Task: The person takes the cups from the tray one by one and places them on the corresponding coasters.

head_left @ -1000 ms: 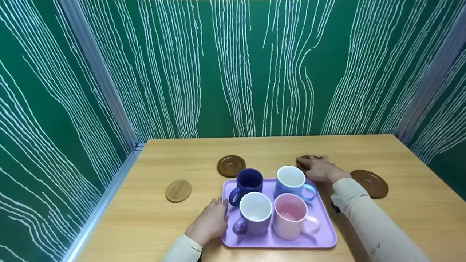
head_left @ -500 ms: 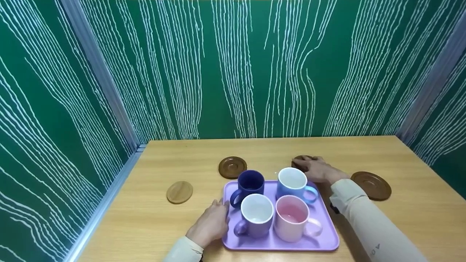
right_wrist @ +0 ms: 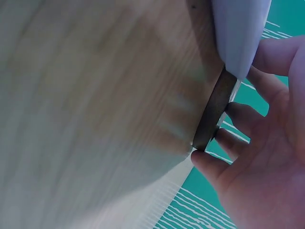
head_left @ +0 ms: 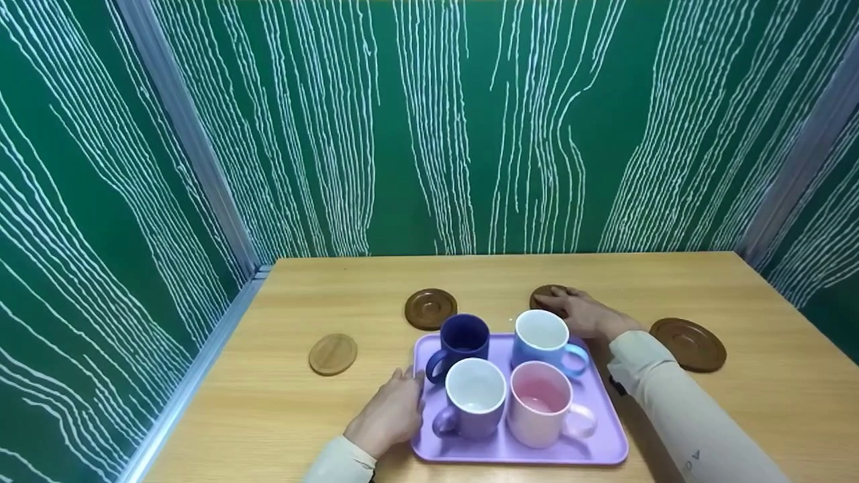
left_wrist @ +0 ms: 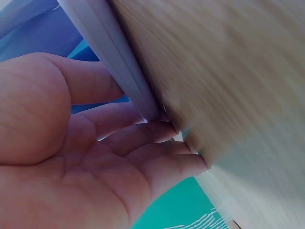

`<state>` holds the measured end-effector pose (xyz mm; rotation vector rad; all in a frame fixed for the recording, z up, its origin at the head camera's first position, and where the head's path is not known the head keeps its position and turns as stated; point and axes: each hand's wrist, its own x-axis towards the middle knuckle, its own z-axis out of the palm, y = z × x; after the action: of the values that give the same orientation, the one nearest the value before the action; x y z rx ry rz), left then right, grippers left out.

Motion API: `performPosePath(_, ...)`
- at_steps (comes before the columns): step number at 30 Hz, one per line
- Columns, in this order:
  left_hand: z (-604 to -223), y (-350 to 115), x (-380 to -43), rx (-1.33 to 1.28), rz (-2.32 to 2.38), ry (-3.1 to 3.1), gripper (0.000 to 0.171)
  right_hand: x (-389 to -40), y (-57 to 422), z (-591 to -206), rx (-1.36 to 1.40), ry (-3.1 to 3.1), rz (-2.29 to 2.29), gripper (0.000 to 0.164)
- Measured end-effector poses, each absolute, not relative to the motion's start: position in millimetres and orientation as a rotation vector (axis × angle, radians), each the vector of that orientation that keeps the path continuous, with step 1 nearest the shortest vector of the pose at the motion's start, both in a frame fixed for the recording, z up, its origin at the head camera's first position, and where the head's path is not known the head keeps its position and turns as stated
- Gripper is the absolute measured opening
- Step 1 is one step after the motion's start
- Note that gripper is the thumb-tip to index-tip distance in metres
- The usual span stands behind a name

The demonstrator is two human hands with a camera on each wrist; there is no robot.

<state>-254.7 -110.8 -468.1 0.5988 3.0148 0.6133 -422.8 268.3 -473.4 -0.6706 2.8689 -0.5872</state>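
A lilac tray [head_left: 523, 453] carries a dark blue mug [head_left: 463, 335], a white-lined light blue mug [head_left: 541, 335], a white-lined purple mug [head_left: 475, 396] and a pink mug [head_left: 540, 409]. My left hand [head_left: 389, 410] rests against the tray's left rim, thumb at the rim [left_wrist: 112, 52] and other fingertips down on the table. Beyond the tray's far right corner, my right hand [head_left: 582, 314] touches a dark brown round coaster [head_left: 542, 295] with its fingertips. In the right wrist view those extended fingers meet the coaster's edge [right_wrist: 212, 112]; the fingers partly hide it in the head view.
Another dark brown coaster [head_left: 430, 308] lies behind the dark blue mug. A larger brown saucer [head_left: 688, 344] lies right of the right forearm. A light wooden disc [head_left: 333, 354] lies left of the tray. Green panels [head_left: 416, 134] with white lines enclose the wooden table [head_left: 268, 416].
My right hand has slid the brown coaster a short way left along the table, behind the light blue mug. The left hand stays at the tray's rim, and the mugs keep their places.
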Motion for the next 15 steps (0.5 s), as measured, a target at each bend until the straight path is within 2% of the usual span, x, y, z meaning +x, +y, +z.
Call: performPosePath(15,-470.0,-112.0,-255.1,0.567,0.633,2.99,0.046,-422.8,264.4,-474.8,-0.662,2.869,-0.576,0.069)
